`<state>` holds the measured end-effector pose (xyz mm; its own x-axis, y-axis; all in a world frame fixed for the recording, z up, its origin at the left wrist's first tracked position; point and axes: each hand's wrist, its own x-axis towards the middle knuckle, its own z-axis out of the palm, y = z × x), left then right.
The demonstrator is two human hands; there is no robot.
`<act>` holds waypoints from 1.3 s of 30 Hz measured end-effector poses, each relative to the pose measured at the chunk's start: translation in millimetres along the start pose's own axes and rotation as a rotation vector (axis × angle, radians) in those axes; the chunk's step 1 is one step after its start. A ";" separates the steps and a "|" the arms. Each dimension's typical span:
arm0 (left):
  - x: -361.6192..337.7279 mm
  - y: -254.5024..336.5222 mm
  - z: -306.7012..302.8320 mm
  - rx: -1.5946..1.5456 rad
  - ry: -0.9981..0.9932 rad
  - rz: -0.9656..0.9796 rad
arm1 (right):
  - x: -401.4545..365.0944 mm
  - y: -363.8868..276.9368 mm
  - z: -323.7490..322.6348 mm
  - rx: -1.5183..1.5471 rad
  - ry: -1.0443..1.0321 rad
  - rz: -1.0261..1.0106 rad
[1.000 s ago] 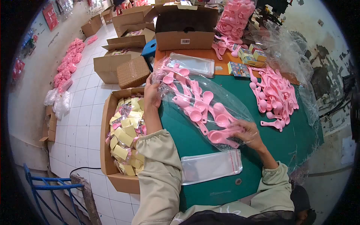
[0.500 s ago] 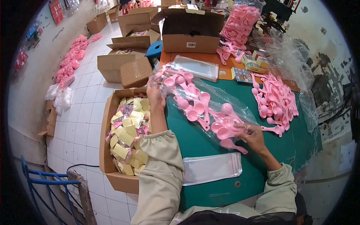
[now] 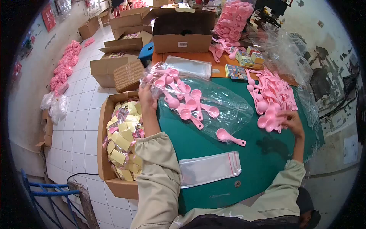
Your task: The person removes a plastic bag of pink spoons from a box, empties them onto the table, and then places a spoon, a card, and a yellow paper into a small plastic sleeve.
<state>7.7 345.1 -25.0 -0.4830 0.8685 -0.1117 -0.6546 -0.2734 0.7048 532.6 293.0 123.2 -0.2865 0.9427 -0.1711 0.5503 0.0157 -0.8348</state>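
My left hand (image 3: 148,98) is closed on the left end of a large clear plastic bag (image 3: 228,105) with several pink measuring spoons (image 3: 185,97) inside. A single pink spoon (image 3: 230,136) lies at the bag's lower right edge on the green table (image 3: 251,164). Over at the right, my right hand (image 3: 291,122) grips a few pink spoons (image 3: 270,118) by their handles, bowls pointing left. They are at the near edge of a pile of pink spoons (image 3: 276,89). A stack of flat clear sleeves (image 3: 209,170) rests near the front of the table.
Left of the table stands a carton (image 3: 108,179) full of small packets with yellow cards. Beyond are an open cardboard box (image 3: 183,42), more clear sleeves (image 3: 188,66), small card stacks (image 3: 244,61) and a bulging bag of pink spoons (image 3: 233,19). Crumpled plastic (image 3: 284,49) lies at the right.
My right hand has moved right from the bag to the spoon pile, carrying several spoons out of the bag. My left hand keeps its hold. The bag's right part now lies flatter.
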 end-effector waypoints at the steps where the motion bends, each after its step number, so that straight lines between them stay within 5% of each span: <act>1: 0.1 0.5 -0.4 0.005 0.003 0.000 | 5.2 -4.2 -11.6 -0.040 0.042 -0.021; 5: 1.0 -1.2 -0.5 0.016 0.010 0.009 | 39.0 18.1 -55.8 -0.122 0.260 -0.154; 13: -0.5 -0.7 -4.0 0.025 -0.011 0.007 | 83.7 37.6 -85.9 -0.162 0.341 -0.228; 17: -7.7 2.4 2.4 0.061 0.026 0.003 | 77.1 58.8 -66.2 -1.008 0.622 -0.312; 18: -6.9 1.7 1.9 0.045 0.022 0.006 | 66.2 45.0 -38.7 -0.778 0.461 -0.234; 21: -0.5 -3.2 -5.8 0.030 -0.011 0.019 | 32.7 -14.4 60.3 -0.266 -0.272 -0.405; 23: 4.4 -4.5 -9.3 0.022 -0.068 0.029 | 21.8 -26.9 114.3 -0.307 -0.326 -0.562; 26: -1.6 -2.5 -1.8 0.038 -0.021 0.035 | 16.5 -28.9 164.9 -0.486 -0.105 -0.717; 32: 0.0 -2.3 -2.9 -0.004 -0.077 0.040 | 44.1 -41.9 162.2 -0.519 -0.162 -0.668; 36: -4.6 -0.9 1.2 0.027 -0.055 0.022 | 69.3 -65.6 162.2 0.023 -0.284 -0.199; 39: -2.1 -2.2 -0.6 0.054 -0.046 0.008 | 100.6 -67.9 173.8 -0.064 -0.219 -0.568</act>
<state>9.8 343.6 -26.7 -0.4602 0.8846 -0.0748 -0.6180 -0.2587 0.7424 330.2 328.7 71.7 -0.6995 0.6909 0.1826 0.3081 0.5221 -0.7953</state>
